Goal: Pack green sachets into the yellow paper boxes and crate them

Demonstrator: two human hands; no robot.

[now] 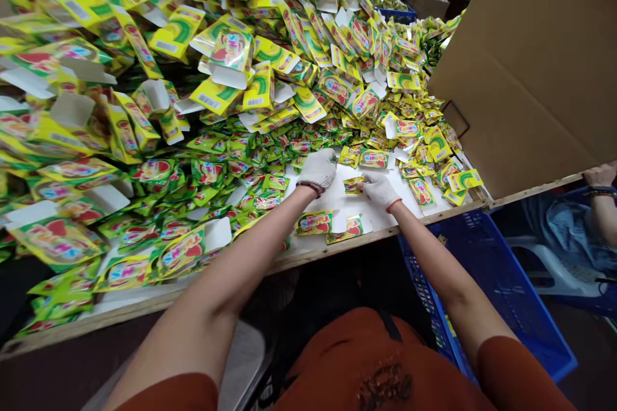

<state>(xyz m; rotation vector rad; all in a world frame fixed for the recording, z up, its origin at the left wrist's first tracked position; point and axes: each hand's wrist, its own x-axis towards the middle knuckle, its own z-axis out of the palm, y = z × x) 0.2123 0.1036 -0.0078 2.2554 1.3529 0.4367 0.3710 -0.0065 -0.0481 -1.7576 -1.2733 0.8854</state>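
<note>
My left hand (317,171), in a white knit glove, rests at the edge of the green candy packets (260,170). Its fingers are curled, and whatever they hold is hidden from above. Between the gloved fingers of my right hand (380,192) is a small yellow packet (353,185), just over the white tabletop (332,198). Beyond both hands lies a flat yellow-green box (375,158) with its flap out. Closer to me, another box (314,223) with an open flap lies by the table edge, beside a further box (348,230).
Heaped open cartons (226,54) cover the left and back of the table. Yellow packets (424,115) spread to the right, up to a tall cardboard sheet (535,70). Below the wooden edge stands a blue crate (525,308). At far right, another person's hand (600,174) shows.
</note>
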